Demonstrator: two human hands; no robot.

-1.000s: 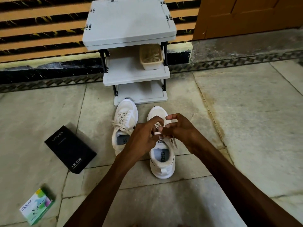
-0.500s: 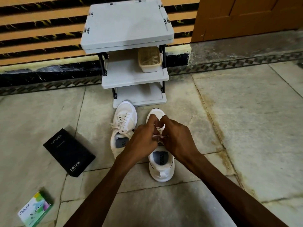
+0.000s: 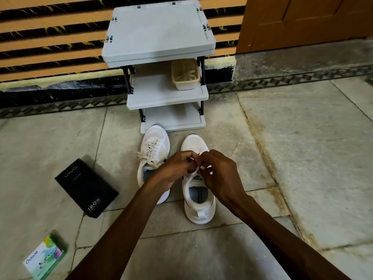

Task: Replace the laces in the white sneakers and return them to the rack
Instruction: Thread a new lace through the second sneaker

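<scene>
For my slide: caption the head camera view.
Left hand and right hand pinch the lace of one white sneaker, the laced sneaker beside it, before the rack.

In front of the rack, the left grip and right grip meet over the right sneaker and cover its eyelets. Only a short run of lace shows between them, and the pinching fingertips are hidden. The left forearm covers the heel of the left sneaker. On the rack's middle shelf, the tub holds a pale tangle too blurred to name. Right of the rack, the door is cut off by the picture's edges.
</scene>
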